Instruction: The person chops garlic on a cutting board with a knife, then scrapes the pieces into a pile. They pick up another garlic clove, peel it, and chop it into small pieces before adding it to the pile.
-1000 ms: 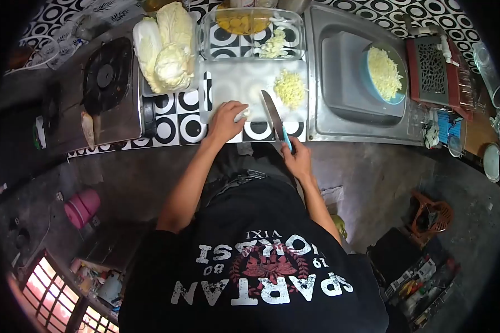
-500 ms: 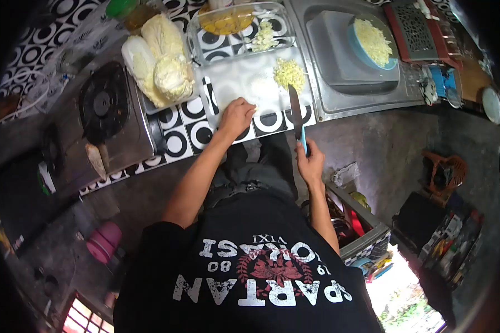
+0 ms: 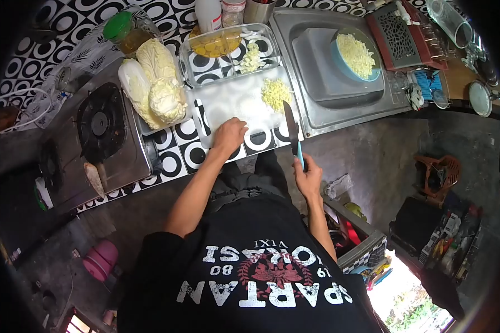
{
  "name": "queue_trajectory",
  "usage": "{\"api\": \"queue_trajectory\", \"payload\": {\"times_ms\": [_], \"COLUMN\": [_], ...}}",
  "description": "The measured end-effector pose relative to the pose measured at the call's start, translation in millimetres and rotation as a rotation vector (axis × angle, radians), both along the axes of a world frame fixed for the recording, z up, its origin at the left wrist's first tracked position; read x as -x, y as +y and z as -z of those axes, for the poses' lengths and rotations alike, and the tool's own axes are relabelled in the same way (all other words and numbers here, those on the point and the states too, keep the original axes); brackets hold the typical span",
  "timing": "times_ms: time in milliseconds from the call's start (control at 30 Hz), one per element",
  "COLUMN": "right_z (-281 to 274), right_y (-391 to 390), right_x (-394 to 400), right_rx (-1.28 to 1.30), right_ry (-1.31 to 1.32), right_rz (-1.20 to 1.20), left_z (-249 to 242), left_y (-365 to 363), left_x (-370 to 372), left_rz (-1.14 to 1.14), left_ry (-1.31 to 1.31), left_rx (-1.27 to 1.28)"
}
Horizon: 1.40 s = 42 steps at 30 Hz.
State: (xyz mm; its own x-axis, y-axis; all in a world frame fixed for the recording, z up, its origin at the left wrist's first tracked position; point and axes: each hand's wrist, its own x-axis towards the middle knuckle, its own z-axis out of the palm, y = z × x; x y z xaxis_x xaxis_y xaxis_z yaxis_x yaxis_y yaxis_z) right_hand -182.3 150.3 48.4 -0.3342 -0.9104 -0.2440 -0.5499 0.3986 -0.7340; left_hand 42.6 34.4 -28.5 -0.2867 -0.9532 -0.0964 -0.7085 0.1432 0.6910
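Note:
My right hand (image 3: pixel 309 176) is wrapped around the blue handle of a kitchen knife (image 3: pixel 291 126). The blade points away from me, its tip beside a pile of finely chopped pale-yellow pieces (image 3: pixel 275 94) on a translucent cutting board (image 3: pixel 222 93). At the board's near edge rests my left hand (image 3: pixel 230 135), fingers curled together; whatever is under the fingertips is too small to make out. Behind the board, a clear rectangular container (image 3: pixel 190 77) holds several pale peeled pieces (image 3: pixel 251 59). Light-blue bowl (image 3: pixel 343 67) to the right is full of chopped pale pieces.
Heads of napa cabbage (image 3: pixel 155 72) and a cauliflower (image 3: pixel 168 102) lie in a tray on the left. A gas stove (image 3: pixel 101 125) is further left. The steel sink (image 3: pixel 311 119) adjoins the board's right side. Jars and a white bottle (image 3: pixel 208 15) stand behind.
The view has shifted, so the counter sits a little lower and further left. My left hand stays at the board's near edge; my right hand still holds the knife beside the pile.

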Motion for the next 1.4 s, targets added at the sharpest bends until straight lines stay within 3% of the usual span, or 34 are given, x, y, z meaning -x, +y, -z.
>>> {"api": "queue_trajectory", "payload": {"times_ms": [200,400,833,933,1100,1400], "right_z": [5,7,18,18,27,50], "right_y": [-26,-54,-32,-27,-20,-18], "right_x": [3,3,-34,-39,-37,-29], "right_rx": [0.090,0.016,-0.069,0.013,0.128,0.005], "right_ry": [-0.089,-0.111,-0.154,-0.004,0.023,0.145], "right_rz": [-0.050,-0.293,-0.233,-0.283,-0.344,-0.560], "left_z": [-10,-6,1,0,2,6], "left_y": [-7,-8,-8,-10,-9,-12], "left_x": [14,16,11,13,10,16], "left_rz": [-0.113,-0.128,-0.109,-0.136,-0.134,-0.256], "left_ry": [0.008,0.060,0.049,0.053,0.072,0.127], "left_rx": [0.049,-0.011,0.072,0.087,0.104,-0.024]}}
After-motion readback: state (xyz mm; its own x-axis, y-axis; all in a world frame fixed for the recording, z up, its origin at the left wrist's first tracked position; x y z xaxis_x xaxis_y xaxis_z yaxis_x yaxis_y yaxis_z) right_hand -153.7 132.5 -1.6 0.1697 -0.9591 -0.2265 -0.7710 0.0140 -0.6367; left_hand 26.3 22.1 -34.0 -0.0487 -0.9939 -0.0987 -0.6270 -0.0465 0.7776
